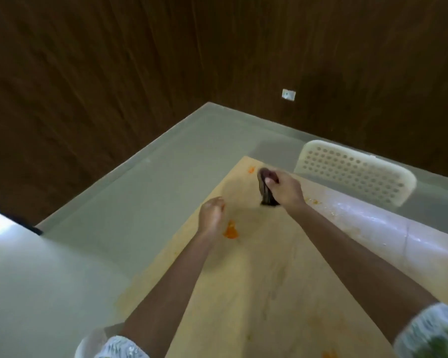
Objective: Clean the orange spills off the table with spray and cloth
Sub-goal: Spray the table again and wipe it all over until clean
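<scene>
An orange spill (230,230) sits near the left edge of the light wooden tabletop (243,293), just beside our left hand (212,215), whose fingers hang loosely curled and hold nothing. A smaller orange smear (251,169) marks the far corner of the tabletop, and another orange spot (313,201) lies toward the right edge, just past our right wrist. Our right hand (286,188) grips a dark cloth (265,188), fingers curled round its bunched top while the rest hangs down to the tabletop between the far corner and the middle; whether its lower end touches the wood we cannot tell through the blur. Both of our arms reach forward over the tabletop, with pale patterned sleeves (122,347) at the near edge. A faint orange trace (330,355) shows at the near edge too. Beyond the right edge stands a white perforated chair (354,171), on a pale grey floor (140,197) bounded by dark wood-panelled walls (114,60).
</scene>
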